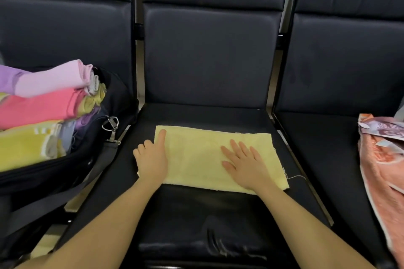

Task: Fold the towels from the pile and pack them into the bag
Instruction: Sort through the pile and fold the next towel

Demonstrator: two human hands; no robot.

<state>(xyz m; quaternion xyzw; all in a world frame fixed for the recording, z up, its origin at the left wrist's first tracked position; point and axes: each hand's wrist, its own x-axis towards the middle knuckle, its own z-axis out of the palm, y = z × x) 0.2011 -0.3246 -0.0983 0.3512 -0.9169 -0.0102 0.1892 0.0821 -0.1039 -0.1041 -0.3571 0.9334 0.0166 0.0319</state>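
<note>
One pale yellow towel (196,155), folded to a long rectangle, lying flat on the middle black seat (209,214). Right hand (244,164) flat on its right half, fingers straight and spread. Left hand (152,157) at its left edge, index finger extended along the cloth, remaining fingers curled. Black bag (105,137) on left seat, stacked with folded towels (39,107). Peach towel (384,172) on right seat.

Two bare forearms reach in from the bottom edge, with no sleeves, watch or bracelets on them. The left hand (150,160) and right hand (244,162) wear no gloves; their fingers (235,145) carry no rings.
</note>
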